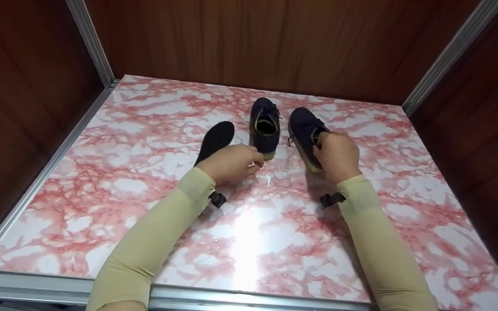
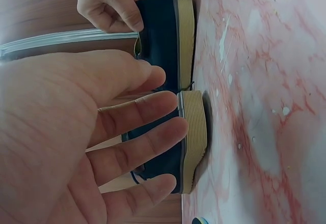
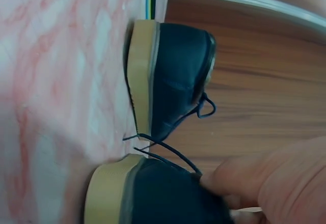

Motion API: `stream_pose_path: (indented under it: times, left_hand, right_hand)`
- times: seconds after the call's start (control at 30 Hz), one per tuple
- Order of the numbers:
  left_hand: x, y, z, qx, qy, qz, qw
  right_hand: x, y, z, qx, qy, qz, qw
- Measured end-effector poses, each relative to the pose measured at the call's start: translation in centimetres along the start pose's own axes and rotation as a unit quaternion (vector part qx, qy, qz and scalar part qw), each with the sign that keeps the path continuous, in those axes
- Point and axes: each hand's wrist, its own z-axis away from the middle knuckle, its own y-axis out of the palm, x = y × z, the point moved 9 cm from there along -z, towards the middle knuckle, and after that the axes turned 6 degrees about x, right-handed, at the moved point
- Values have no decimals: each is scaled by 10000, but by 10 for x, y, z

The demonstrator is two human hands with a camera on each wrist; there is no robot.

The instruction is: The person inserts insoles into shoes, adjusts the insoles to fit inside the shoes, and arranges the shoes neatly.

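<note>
Two dark navy lace-up shoes with tan soles stand on the marbled board, toes pointing away. My right hand [image 1: 339, 156] grips the collar of the right shoe [image 1: 303, 125] near its heel; in the left wrist view its thumb presses the outside of the rim. Fingers loosely spread, my left hand [image 1: 234, 163] is just behind the heel of the left shoe [image 1: 266, 141] and holds nothing. A black insole [image 1: 215, 140] lies to the left of that shoe, its near end hidden by my left hand. Its layered blue and yellow edge [image 3: 150, 0] shows in the right wrist view.
The pink-and-white marbled board [image 1: 119, 181] has dark wood-grain walls [image 1: 266, 47] at the back and both sides. Metal rails [image 1: 93, 43] run up the corners, and another metal edge [image 1: 214, 298] borders the front.
</note>
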Motion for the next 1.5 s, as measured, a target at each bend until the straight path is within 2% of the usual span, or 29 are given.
stream_pose_path:
  times: [0.2,0.5,0.73,0.97,1.23,1.5]
  left_hand:
    - [1,-1,1,5,7,44,10000]
    - [0,-2,0,49,27,74,10000]
    - [-2,-1,0,133,-10,153,9998]
    - [-2,1,1,165,-14,138,9998]
    - [-3,1,2,136,58,203,9997]
    - [-2,2,1,132,66,178,9997]
  right_hand:
    - [-6,-8,0,-163,-54,29,9998]
    - [-19,-8,-2,134,362,343,9987]
    - [-30,-9,-1,113,597,414,9973]
    - [-43,7,-3,379,870,122,9954]
    - [-59,26,-7,929,1118,-58,9894]
    - [-63,27,-8,846,998,-193,9912]
